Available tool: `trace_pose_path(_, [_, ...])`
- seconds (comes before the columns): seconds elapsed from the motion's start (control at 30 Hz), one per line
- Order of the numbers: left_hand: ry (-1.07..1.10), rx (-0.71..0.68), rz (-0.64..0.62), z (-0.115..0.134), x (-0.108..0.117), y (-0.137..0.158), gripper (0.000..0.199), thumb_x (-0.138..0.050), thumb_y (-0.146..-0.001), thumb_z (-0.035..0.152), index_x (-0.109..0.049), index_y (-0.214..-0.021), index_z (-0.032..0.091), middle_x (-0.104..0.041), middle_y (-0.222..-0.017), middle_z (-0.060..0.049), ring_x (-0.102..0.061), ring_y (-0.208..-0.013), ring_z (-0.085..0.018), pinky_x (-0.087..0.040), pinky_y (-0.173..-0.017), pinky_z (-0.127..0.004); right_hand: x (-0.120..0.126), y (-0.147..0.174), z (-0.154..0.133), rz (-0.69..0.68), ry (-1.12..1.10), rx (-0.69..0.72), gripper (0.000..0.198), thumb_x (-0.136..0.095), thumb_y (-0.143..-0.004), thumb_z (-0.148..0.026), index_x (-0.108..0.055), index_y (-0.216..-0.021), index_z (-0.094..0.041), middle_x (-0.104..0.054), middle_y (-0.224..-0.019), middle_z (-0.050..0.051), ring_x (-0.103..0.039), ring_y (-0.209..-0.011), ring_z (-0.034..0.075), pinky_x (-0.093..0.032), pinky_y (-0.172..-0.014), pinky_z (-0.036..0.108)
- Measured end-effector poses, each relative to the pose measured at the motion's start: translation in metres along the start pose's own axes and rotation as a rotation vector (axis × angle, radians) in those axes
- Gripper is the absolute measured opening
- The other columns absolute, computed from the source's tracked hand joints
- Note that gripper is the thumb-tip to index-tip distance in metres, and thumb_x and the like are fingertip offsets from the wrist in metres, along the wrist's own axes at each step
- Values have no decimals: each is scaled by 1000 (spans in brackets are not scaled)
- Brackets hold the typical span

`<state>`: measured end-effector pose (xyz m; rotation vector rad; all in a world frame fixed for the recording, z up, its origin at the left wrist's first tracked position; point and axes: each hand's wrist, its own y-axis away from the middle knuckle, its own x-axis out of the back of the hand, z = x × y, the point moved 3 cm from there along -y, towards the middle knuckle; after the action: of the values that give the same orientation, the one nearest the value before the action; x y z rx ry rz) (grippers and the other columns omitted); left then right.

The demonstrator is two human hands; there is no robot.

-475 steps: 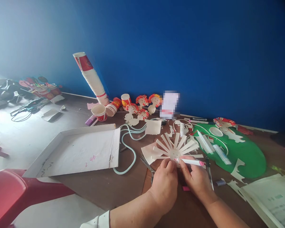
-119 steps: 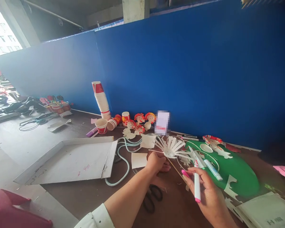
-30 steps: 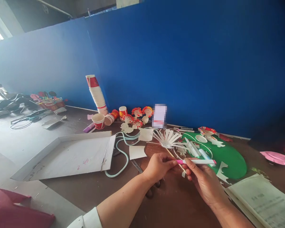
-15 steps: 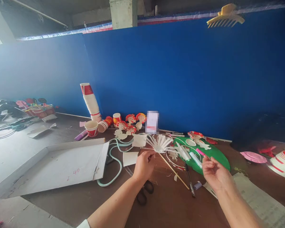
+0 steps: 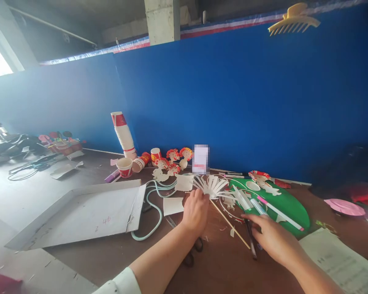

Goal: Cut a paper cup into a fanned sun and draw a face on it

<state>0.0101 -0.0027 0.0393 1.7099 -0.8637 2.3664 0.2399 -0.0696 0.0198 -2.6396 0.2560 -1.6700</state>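
Note:
A paper cup cut into white strips (image 5: pixel 213 187) spreads out like a fan, with a thin wooden stick (image 5: pixel 231 224) running from its base. My left hand (image 5: pixel 196 210) is closed with its fingertips at the cup's near edge. To the right, my right hand (image 5: pixel 271 237) has its fingers around the upper part of a black pen (image 5: pixel 252 241) that lies on the table. Just beyond that hand, a white marker with pink ends (image 5: pixel 280 213) rests across a green board (image 5: pixel 294 204). Scissors (image 5: pixel 188 259) are partly hidden under my left forearm.
A shallow white box lid (image 5: pixel 116 208) lies at left, beside a pale green cord (image 5: pixel 158 220). Behind stand a tall cup stack (image 5: pixel 124 136), loose cups (image 5: pixel 124 167) and red-fringed paper figures (image 5: pixel 162 164). A printed sheet (image 5: pixel 331 257) and pink plate (image 5: pixel 346 207) are at right.
My right hand has let go of the pink-ended marker, which now lies on the green board, and has moved left to the black pen. My left hand stays at the cut cup. The view has shifted slightly.

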Motion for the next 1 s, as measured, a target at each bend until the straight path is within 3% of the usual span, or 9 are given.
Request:
trace_pose_path(0.13, [-161,-127,-90,3,-10,-15,16,-47,-86,17,-63,-90,17,-56,-99,-10,-52,-92,-23,-45,-79,-36,-6,3,-6,-56,161,110,38,-44,-81,-18,-69,-102,-37,-67,-92,2,-66,-65,19,-37,-49,25])
trace_pose_path(0.27, [-204,-211,-44,1,-6,-19,18,-43,-89,17,-61,-87,16,-57,-96,-9,-49,-92,-24,-43,-77,-37,-4,2,-4,-59,169,137,25,-45,-82,-20,-66,-92,-31,-69,-97,1,-67,-71,20,-36,-50,25])
trace_pose_path(0.37, [-209,-259,-26,3,3,-9,16,-44,-90,17,-59,-85,16,-57,-92,-8,-48,-91,-23,-41,-77,-37,-1,1,-4,-1,178,151,17,-50,-81,-26,-64,-90,-30,-71,-93,0,-67,-65,19,-34,-46,23])
trace_pose_path(0.43, [-210,-283,-53,7,7,5,13,-46,-90,19,-58,-83,16,-57,-89,-8,-48,-89,-23,-40,-75,-37,5,2,-8,114,193,135,15,-53,-80,-33,-64,-91,-31,-72,-83,-2,-65,-55,17,-32,-42,23])
trace_pose_path(0.5, [-203,-328,-105,13,8,22,13,-47,-90,21,-57,-84,16,-57,-87,-8,-48,-89,-23,-40,-75,-37,17,6,-16,335,162,100,19,-55,-80,-39,-63,-95,-29,-70,-72,-2,-63,-49,17,-35,-41,24])
trace_pose_path(0.57, [-193,-322,-173,17,7,39,14,-48,-90,22,-56,-82,16,-57,-84,-7,-48,-86,-23,-40,-72,-36,29,14,-26,612,31,89,27,-54,-81,-45,-61,-97,-24,-69,-70,2,-66,-57,18,-44,-49,25])
trace_pose_path(0.63, [-193,-335,-201,22,6,53,11,-50,-88,21,-56,-81,15,-56,-80,-6,-48,-83,-22,-39,-70,-35,34,21,-36,707,-104,87,29,-52,-83,-46,-60,-95,-21,-69,-72,5,-67,-60,19,-48,-54,26])
trace_pose_path(0.83, [-222,-383,-147,32,10,71,12,-52,-87,24,-58,-88,14,-56,-82,-7,-48,-81,-21,-38,-72,-35,12,32,-56,540,-440,244,22,-56,-86,-37,-56,-99,-20,-68,-79,6,-67,-61,16,-54,-53,23])
trace_pose_path(1.0, [-216,-243,-176,20,16,67,7,-54,-84,22,-57,-85,15,-56,-79,-5,-49,-76,-21,-40,-71,-37,-2,39,-57,462,-514,299,21,-56,-88,-30,-57,-106,-20,-66,-80,4,-67,-65,14,-57,-60,23])
